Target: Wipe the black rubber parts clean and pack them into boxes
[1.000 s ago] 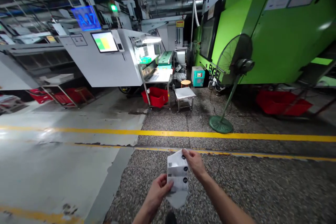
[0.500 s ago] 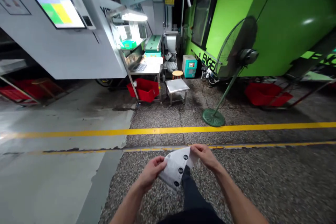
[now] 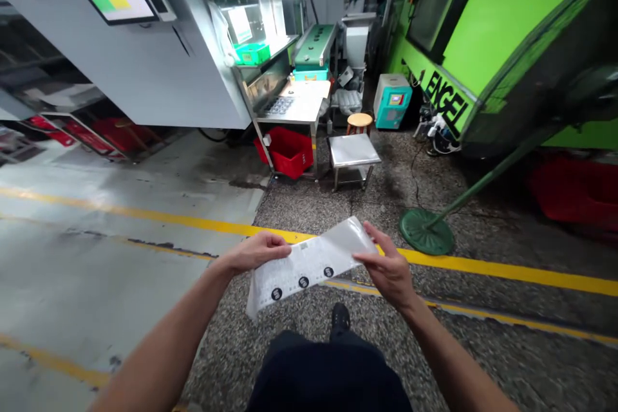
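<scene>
I hold a long white strip of labels [image 3: 309, 264] with three black round marks, stretched nearly level in front of me. My left hand [image 3: 255, 251] grips its upper edge near the middle, fingers curled over it. My right hand [image 3: 386, 267] pinches the strip's right end between thumb and fingers. The strip's left end hangs free below my left hand. My dark trouser leg and shoe [image 3: 340, 317] show beneath it.
A steel work table [image 3: 294, 109] with a red bin [image 3: 287, 151] under it stands ahead, beside a small steel stool [image 3: 352, 151] and a round wooden stool [image 3: 360, 121]. A green pedestal fan base [image 3: 425, 232] sits right. Yellow floor lines [image 3: 506, 267] cross the gravelly floor.
I have walked closer to the work table. The strip turned from upright to nearly level and is now pulled out longer between my hands.
</scene>
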The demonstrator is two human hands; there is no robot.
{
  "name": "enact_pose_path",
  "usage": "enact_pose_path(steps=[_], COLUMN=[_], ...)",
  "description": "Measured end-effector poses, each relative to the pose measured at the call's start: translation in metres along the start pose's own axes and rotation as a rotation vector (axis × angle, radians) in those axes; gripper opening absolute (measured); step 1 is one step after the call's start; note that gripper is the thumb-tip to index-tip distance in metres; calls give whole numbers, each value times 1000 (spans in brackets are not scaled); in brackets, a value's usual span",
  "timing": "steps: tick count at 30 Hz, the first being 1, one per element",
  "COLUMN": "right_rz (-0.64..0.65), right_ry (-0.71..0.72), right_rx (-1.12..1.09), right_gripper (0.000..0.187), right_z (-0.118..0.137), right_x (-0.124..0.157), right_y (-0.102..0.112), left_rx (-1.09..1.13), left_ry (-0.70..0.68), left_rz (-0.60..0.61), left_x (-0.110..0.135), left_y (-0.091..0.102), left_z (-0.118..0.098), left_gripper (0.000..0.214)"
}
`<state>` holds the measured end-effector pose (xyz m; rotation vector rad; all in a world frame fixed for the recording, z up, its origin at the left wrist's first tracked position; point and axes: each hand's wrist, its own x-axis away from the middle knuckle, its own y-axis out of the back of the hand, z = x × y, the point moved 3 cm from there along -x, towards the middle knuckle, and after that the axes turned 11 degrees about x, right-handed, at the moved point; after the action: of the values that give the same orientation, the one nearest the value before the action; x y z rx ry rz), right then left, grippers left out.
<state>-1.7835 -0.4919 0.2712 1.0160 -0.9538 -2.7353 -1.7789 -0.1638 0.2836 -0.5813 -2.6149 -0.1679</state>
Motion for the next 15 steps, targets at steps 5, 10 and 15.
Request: enact_pose_path(steps=[5, 10, 15], right_rz=[-144, -232, -230], right_ry=[-176, -304, -294], right_rx=[-69, -83, -128], right_gripper=[18, 17, 20], right_z=[-28, -56, -67], right_x=[-22, -30, -37], right_y=[-12, -11, -28], left_rx=[-130, -174, -181], left_ry=[165, 72, 10], left_rz=[271, 276, 225], left_x=[-34, -54, -48], left_y=[36, 76, 105], left_z=[-25, -48, -58], left_gripper=[47, 46, 47])
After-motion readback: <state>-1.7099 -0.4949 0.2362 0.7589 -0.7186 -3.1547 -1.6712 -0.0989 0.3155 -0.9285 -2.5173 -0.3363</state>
